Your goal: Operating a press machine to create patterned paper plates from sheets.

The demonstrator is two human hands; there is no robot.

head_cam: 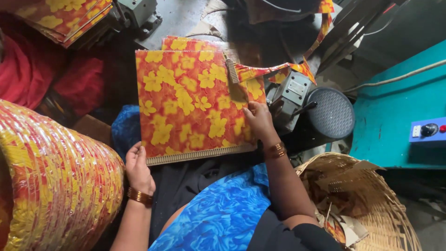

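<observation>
Looking down, you have a flat orange bag (pixel 193 104) with yellow flowers lying across your lap, and everything else sits around it. Far to the left of the bag stands a big bundle (pixel 55 181) of stacked pieces in the same print, wrapped in clear film. Above that, up and left of the bag, a second stack (pixel 65 18) of printed pieces rests at the frame's edge, with red cloth (pixel 28 74) below it.

Your left hand (pixel 138 172) grips the bag's lower left corner, fingers curled around the edge and closed on it. A bangle (pixel 140 197) circles that wrist.

Your right hand (pixel 260 120) presses on the bag's right edge, fingers together and flat on the print; whether the thumb pinches underneath, you cannot tell. A handle strip (pixel 269 70) of the same print arcs from the bag's top right corner.

Just right of the bag sits a grey machine (pixel 290 97) with a round dark disc (pixel 331 113) beside it. Below and right of the bag, a wicker basket (pixel 385 204) holds paper scraps. Furthest right stands a teal cabinet (pixel 399 111) with a small blue switch box (pixel 428 131).
</observation>
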